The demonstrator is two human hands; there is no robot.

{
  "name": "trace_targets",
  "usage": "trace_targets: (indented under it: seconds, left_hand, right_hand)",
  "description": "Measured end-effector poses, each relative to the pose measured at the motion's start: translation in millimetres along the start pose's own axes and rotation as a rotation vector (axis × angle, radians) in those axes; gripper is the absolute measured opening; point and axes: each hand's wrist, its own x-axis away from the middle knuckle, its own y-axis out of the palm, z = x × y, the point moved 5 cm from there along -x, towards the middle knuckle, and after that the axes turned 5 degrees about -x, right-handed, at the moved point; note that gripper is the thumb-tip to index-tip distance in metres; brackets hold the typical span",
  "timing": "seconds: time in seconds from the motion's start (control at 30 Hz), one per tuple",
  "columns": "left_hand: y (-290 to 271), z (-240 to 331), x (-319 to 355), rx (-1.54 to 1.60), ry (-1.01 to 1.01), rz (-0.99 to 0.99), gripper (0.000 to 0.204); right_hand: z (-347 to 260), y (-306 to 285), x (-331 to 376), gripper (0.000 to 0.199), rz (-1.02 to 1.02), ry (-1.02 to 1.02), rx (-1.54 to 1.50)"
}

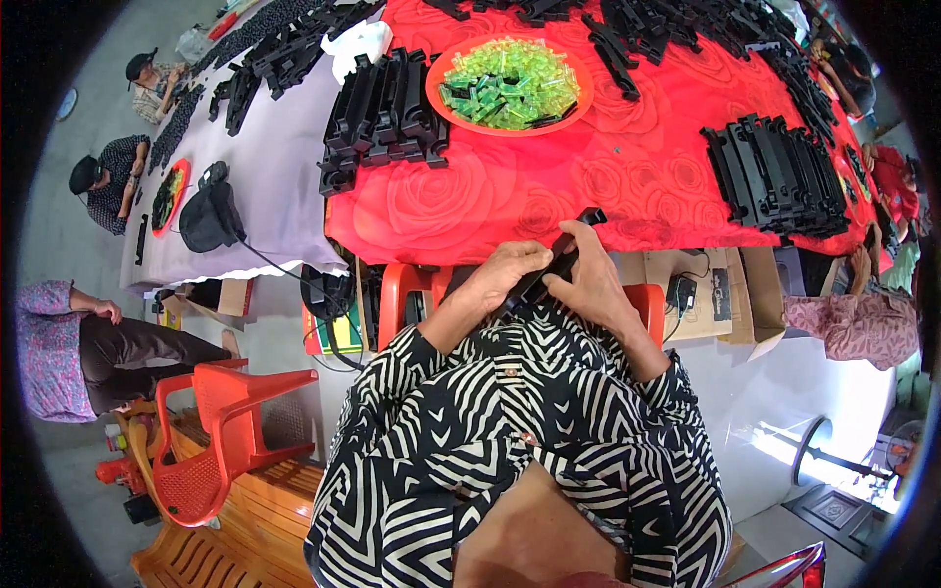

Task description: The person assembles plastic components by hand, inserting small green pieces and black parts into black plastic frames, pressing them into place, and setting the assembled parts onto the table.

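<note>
Between my two hands, close to my chest at the table's near edge, is a long black plastic part (545,278), held at a slant with its upper end over the red cloth. My left hand (512,272) grips its left side with the thumb on top. Around the right side close the fingers of my right hand (594,278), thumb pressed near its lower end. Past my hands, an orange-red plate (438,96) holds a heap of small yellow-green clear pieces (510,80), with a few black bits among them.
Stacked black plastic parts stand at left (384,113) and right (774,176) on the red tablecloth (549,191); more lie along the far side. A red plastic chair (211,441) and wooden bench (265,510) are at lower left. Open cardboard boxes (750,294) sit below. Other people are around.
</note>
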Motion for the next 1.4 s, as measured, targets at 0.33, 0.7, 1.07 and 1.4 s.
trace_targets:
  seconds: [0.33, 0.7, 1.07, 1.4]
  left_hand:
    - [-8.0, -1.7, -3.3, -0.236, 0.076, 0.128, 0.017]
    - [0.1, 4.4, 3.5, -0.175, 0.031, 0.143, 0.016]
    - [-10.0, -3.9, -7.8, -0.234, 0.189, 0.233, 0.016]
    - [-4.2, -1.3, 0.1, -0.184, 0.074, 0.260, 0.018]
  right_hand:
    - [-0.3, 12.9, 3.4, 0.054, 0.032, 0.095, 0.199]
    - [-2.7, 20.4, 2.9, 0.056, 0.101, -0.085, 0.249]
    - [-2.9, 19.9, 2.8, 0.055, 0.183, -0.148, 0.265]
    - [-1.2, 16.8, 1.0, 0.051, 0.092, -0.147, 0.181]
